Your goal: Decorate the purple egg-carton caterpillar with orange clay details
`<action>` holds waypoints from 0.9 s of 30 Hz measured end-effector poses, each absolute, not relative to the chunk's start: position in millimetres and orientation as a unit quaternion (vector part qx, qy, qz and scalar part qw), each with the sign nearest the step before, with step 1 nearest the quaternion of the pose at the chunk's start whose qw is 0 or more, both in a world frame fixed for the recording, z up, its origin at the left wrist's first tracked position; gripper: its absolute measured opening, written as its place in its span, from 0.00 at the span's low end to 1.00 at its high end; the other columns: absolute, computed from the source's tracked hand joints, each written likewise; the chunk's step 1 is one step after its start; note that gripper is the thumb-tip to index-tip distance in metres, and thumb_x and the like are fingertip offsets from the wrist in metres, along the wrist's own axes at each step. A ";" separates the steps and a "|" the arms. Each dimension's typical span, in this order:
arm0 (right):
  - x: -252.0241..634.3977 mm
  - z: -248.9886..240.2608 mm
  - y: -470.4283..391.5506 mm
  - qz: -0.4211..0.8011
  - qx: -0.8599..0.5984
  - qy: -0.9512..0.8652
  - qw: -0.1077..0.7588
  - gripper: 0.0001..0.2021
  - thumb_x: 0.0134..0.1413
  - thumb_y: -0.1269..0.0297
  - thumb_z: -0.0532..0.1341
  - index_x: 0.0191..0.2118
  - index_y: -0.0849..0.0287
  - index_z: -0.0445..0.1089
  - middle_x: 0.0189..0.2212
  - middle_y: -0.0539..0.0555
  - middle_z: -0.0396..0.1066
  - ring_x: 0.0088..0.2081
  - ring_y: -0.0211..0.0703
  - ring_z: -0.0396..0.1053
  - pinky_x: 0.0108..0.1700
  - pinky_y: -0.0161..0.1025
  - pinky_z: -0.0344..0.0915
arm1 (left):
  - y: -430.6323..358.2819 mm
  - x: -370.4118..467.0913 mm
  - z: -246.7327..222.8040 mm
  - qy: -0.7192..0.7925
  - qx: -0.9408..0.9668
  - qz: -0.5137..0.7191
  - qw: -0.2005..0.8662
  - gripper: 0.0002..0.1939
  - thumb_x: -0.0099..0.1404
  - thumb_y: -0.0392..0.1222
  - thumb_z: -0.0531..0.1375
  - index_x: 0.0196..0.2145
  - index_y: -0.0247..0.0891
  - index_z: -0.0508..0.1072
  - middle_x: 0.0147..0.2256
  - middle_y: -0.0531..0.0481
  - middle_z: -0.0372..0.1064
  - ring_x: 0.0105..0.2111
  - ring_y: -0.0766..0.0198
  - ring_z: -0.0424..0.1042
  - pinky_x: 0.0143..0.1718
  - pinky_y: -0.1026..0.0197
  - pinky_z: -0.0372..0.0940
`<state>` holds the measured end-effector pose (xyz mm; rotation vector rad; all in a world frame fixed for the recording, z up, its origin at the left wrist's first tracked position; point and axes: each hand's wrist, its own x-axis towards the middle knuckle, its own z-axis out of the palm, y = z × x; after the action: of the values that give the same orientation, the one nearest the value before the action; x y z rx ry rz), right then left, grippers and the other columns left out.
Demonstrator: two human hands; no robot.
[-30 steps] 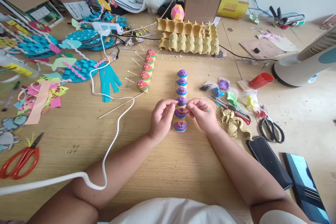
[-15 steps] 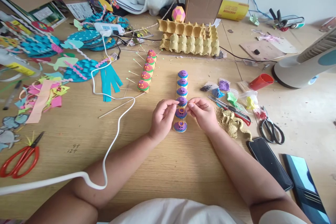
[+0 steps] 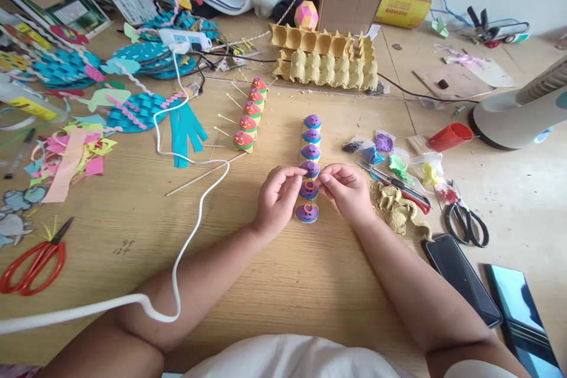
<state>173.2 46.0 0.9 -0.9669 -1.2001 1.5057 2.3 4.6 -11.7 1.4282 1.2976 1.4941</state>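
A row of egg-carton cups, coated in purple and blue clay with small faces, runs away from me between my hands. The two nearest cups carry orange rings on top. My left hand pinches thumb and forefinger together at the left side of the fourth cup from the far end. Opposite it, my right hand is also pinched, its fingertips just right of the same cup. Whatever lies between the fingertips is too small to make out. Left of this row stands a second cup strip in red and green, with pins sticking out sideways.
At right lie clay packets, a utility knife, torn carton scraps, black-handled scissors and a phone. A white cable crosses my left forearm. Red scissors rest at left; egg cartons stand behind.
My view has shifted a little, so most things on the table sit slightly differently in the picture. Both hands keep their pinched pose by the same cup.
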 end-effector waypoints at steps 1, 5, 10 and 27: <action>173.8 0.9 45.3 0.610 -0.397 -0.495 0.475 0.18 0.52 0.46 0.73 0.30 0.57 0.76 0.23 0.50 0.77 0.22 0.34 0.68 0.24 0.32 0.63 | 4.4 2.4 -11.5 0.499 0.548 0.576 0.344 0.11 0.74 0.48 0.59 0.45 0.41 0.78 0.44 0.45 0.77 0.45 0.60 0.76 0.48 0.59 0.69; 177.2 -0.1 43.9 0.570 -0.410 -0.526 0.479 0.26 0.57 0.40 0.67 0.21 0.58 0.72 0.14 0.48 0.68 0.16 0.32 0.60 0.20 0.33 0.60 | 3.8 2.5 -10.2 0.497 0.556 0.572 0.340 0.10 0.75 0.47 0.59 0.45 0.41 0.78 0.44 0.45 0.77 0.44 0.60 0.75 0.47 0.59 0.69; 176.0 2.1 44.8 0.581 -0.406 -0.537 0.458 0.21 0.53 0.41 0.71 0.30 0.57 0.77 0.21 0.50 0.74 0.22 0.35 0.67 0.24 0.33 0.65 | 3.0 1.9 -8.0 0.471 0.612 0.561 0.299 0.09 0.74 0.46 0.61 0.47 0.42 0.77 0.43 0.45 0.76 0.42 0.60 0.74 0.41 0.59 0.67; 175.4 10.2 36.8 0.578 -0.337 -0.637 0.383 0.25 0.60 0.38 0.64 0.32 0.58 0.77 0.23 0.51 0.74 0.24 0.37 0.67 0.29 0.35 0.65 | 4.1 -0.1 -3.6 0.451 0.625 0.582 0.257 0.04 0.70 0.43 0.66 0.40 0.44 0.82 0.39 0.48 0.76 0.41 0.61 0.75 0.46 0.56 0.71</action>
<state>175.4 36.8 10.2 -0.8593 -1.6251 1.4726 -0.1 4.1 -3.6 1.6963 1.2230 1.5798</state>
